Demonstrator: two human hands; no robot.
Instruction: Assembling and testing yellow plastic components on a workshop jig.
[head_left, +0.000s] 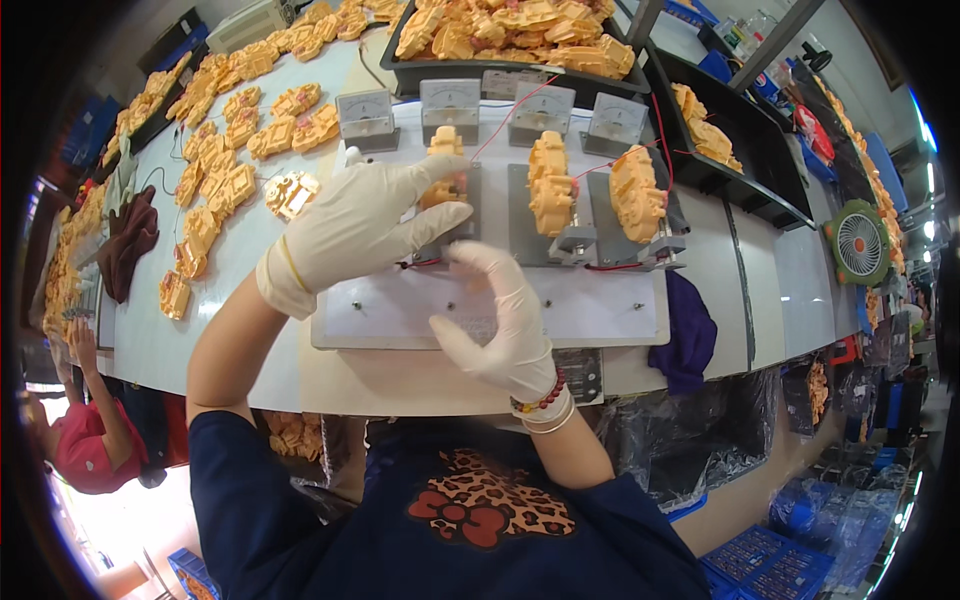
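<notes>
Your left hand [365,225] has fingers and thumb around a yellow casing [446,140] on the white rig [400,305], near the table's [250,345] front edge; can't tell if it's clamped. Right hand [510,335]: fingers apart, empty. Risk: snagging the red wire [517,104] could pull it loose. Back-edge black tray [408,80]: heaped casings [520,35]. Back-right black bin [765,178]: a few.

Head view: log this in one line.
left hand: over partly hidden yellow part, grip unclear | right hand: open | two more yellow parts: in fixtures
</notes>
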